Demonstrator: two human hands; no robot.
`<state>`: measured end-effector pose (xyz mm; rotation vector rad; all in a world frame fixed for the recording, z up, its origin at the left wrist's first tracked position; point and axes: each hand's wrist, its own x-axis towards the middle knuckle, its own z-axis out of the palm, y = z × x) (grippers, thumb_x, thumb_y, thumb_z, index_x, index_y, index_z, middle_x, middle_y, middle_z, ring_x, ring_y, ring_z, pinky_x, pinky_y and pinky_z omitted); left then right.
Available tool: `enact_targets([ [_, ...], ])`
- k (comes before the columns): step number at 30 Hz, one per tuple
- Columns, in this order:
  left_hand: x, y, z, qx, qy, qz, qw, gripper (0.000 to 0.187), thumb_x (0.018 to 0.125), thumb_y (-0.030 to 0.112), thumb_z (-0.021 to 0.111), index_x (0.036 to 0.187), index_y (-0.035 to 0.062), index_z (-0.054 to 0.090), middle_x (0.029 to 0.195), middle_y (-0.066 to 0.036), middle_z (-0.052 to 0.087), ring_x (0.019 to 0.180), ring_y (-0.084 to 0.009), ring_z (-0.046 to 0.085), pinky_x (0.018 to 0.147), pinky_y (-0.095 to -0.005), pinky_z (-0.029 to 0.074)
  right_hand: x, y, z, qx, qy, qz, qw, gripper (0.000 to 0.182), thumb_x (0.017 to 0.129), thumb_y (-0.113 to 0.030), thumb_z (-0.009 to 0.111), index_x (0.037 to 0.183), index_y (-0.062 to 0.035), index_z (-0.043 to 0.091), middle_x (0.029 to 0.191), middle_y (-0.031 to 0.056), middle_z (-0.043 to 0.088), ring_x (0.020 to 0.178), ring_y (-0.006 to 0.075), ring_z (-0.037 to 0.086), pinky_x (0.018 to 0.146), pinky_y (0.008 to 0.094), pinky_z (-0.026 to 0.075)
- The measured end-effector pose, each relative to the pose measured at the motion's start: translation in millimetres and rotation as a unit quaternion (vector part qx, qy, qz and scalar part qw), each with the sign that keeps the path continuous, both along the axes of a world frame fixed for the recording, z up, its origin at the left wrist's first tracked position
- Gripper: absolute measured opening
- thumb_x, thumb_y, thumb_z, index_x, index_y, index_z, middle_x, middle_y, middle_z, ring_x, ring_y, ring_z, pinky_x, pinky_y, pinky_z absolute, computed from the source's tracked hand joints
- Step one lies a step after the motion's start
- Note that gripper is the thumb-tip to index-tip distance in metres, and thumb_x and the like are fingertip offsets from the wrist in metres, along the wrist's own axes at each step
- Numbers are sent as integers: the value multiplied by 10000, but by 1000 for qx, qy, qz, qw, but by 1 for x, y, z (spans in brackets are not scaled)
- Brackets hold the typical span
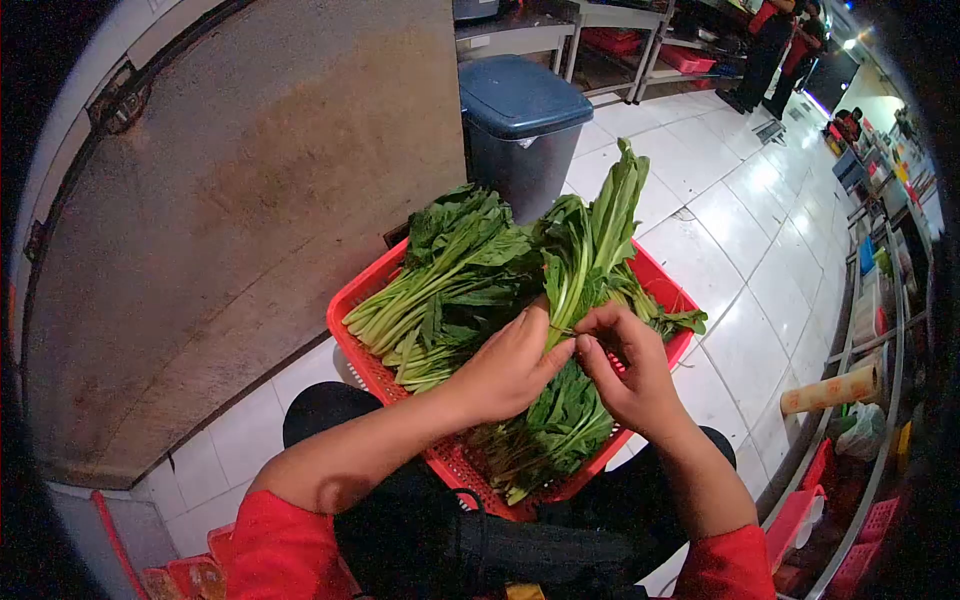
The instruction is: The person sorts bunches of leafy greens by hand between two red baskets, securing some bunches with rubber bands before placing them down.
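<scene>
My left hand (512,362) is closed around the stems of an upright bunch of leafy greens (592,240). Fingers and thumb of my right hand (632,372) pinch together at the same stems, touching the left fingertips. A thin strand seems to lie there, but I cannot make out what it is. Both hands are above a red plastic basket (338,318) between my knees. On its left side lies a pile of greens (440,275), stems toward me. More greens (565,425) with thin brownish stems rest below my hands.
A dark lidded bin (525,100) stands just behind the basket. To the left rises a large stained metal panel (250,200). Shelving with a cardboard-coloured roll (830,390) runs along the right. Two people (775,55) stand far back on the white tiled floor (740,220).
</scene>
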<state>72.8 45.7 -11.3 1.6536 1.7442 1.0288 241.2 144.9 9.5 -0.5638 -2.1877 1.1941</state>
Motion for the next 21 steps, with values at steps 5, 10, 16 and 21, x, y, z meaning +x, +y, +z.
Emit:
enact_targets([
  [5, -3, 2, 5, 51, -61, -72, 994, 337, 1039, 245, 455, 1206, -43, 399, 1133, -298, 509, 1097, -500, 514, 919, -518, 425, 3, 3, 2, -83, -11, 5, 996, 154, 906, -84, 682, 1011, -4, 602, 883, 89, 619, 749, 163, 598, 660, 275, 470],
  [10, -1, 4, -10, 61, -21, -66, 996, 343, 1052, 239, 422, 1262, -32, 406, 1116, -262, 520, 1056, -438, 536, 901, -484, 435, 3, 2, 4, -71, -13, 2, 997, 98, 907, -53, 661, 970, -1, 607, 852, 84, 604, 760, 161, 588, 666, 282, 460],
  [16, -5, 11, 5, 88, -17, 5, 996, 371, 1067, 244, 390, 1298, -46, 395, 985, -196, 578, 833, -305, 607, 751, -410, 484, 7, 5, 11, -81, -35, 17, 996, 57, 876, 38, 599, 881, 7, 551, 826, 85, 555, 821, 185, 556, 754, 309, 446],
  [21, -15, 7, -3, 52, -159, -34, 985, 414, 1086, 263, 354, 1367, -41, 349, 866, -121, 569, 692, -202, 563, 664, -340, 488, 13, 18, 13, -123, 44, 142, 981, 90, 857, 67, 572, 866, 0, 512, 838, 68, 534, 826, 172, 520, 787, 304, 428],
])
